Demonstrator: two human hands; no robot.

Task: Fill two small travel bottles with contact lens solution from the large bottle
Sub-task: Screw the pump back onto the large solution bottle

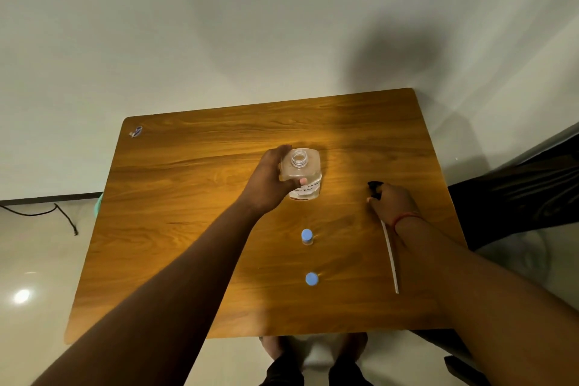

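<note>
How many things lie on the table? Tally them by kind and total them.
Large bottle, open, left hand gripping it: 1
Small travel bottles, blue caps: 2
Pump head with tube, under right hand: 1
Total: 4

I think I am in a plain room in a home. I see a small wood table (188, 229) against a bare white wall (219, 25), a shiny tile floor (37, 260), and a black cord (62, 216) on it.
</note>
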